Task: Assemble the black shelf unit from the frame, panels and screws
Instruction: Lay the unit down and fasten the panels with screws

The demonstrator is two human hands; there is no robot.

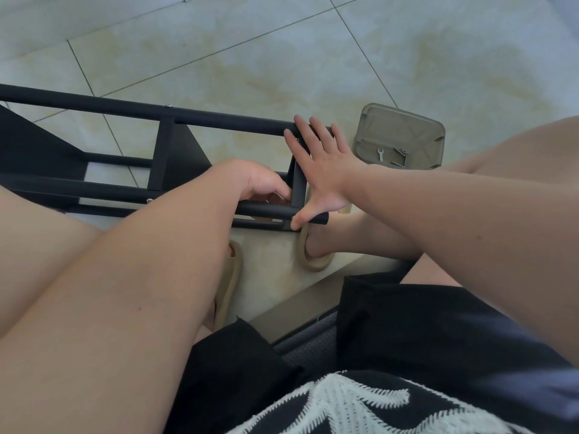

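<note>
Black tubular metal shelf frame: laid on its side on the pale tiled floor, extending left of both hands. Black flat panel: mounted between the tubes, left of the left-hand fingers. Silver screw head: seated in the far tube, above that panel.

Left hand: fingers curled inward at the corner joint, behind the near tube. Grip contents hidden; cannot tell whether a screw or tool is held.

Right hand: spread wide and flat against the frame end, fingers resting on the far tube, thumb touching the near tube's tip. Nothing gripped.

Grey translucent plastic tray: on the floor just right of the right-hand fingers, holding a small silver spanner and a small clear packet.

Likely hazards:
- Frame sliding on smooth tile if bracing pressure eases; misaligned holes, cross-threaded screw.
- Fastener dropped from a blind grip, lost beneath the tubes.
- Fingers pinched at the joint if the tubes close.
- Foot in beige sandal below the thumb, exposed to a slipping frame end.
</note>
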